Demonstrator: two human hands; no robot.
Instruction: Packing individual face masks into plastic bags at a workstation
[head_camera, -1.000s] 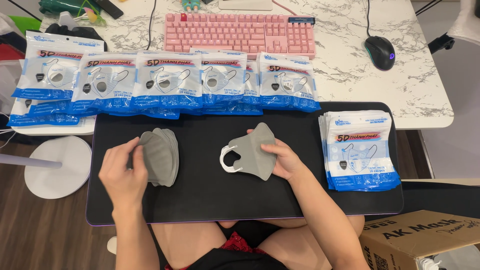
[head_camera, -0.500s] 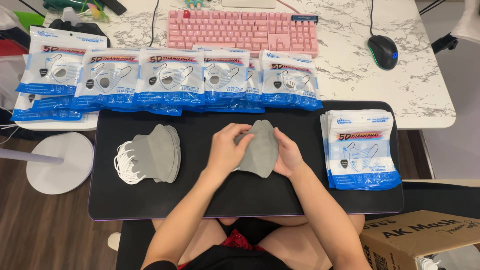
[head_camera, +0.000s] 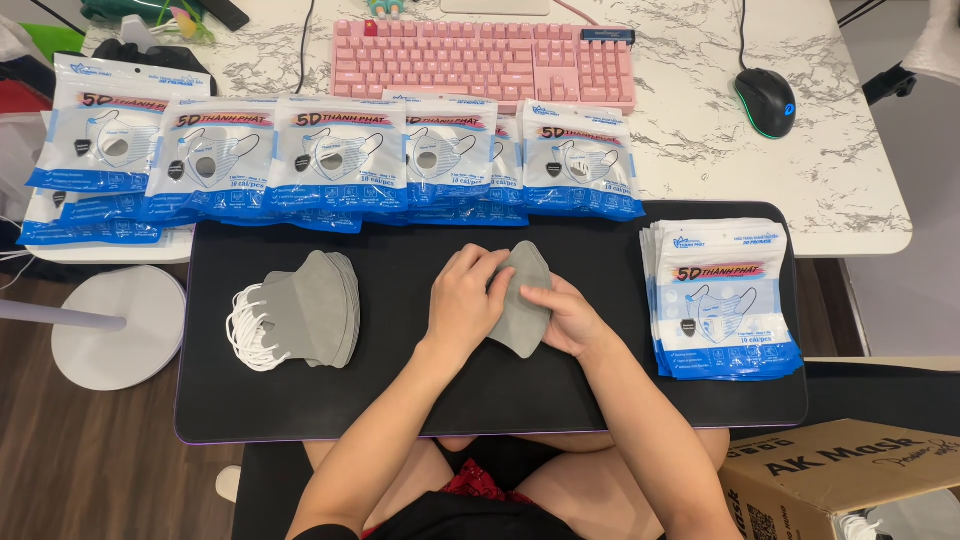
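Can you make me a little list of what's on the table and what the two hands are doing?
left hand: presses on the folded grey fabric face mask
right hand: holds the same mask from its right side
stack: pile of grey masks with white ear loops, left of the hands, untouched
surface: black rectangular desk mat
right pile: white-and-blue mask packets
back row: more packets along the mat's far edge
beyond: pink keyboard, black mouse

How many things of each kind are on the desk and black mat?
Pink keyboard: 1
Black mouse: 1
Piles of grey masks: 1
Grey mask held by left hand and right hand, at: 1
Stacks of empty mask bags: 1
Total: 5
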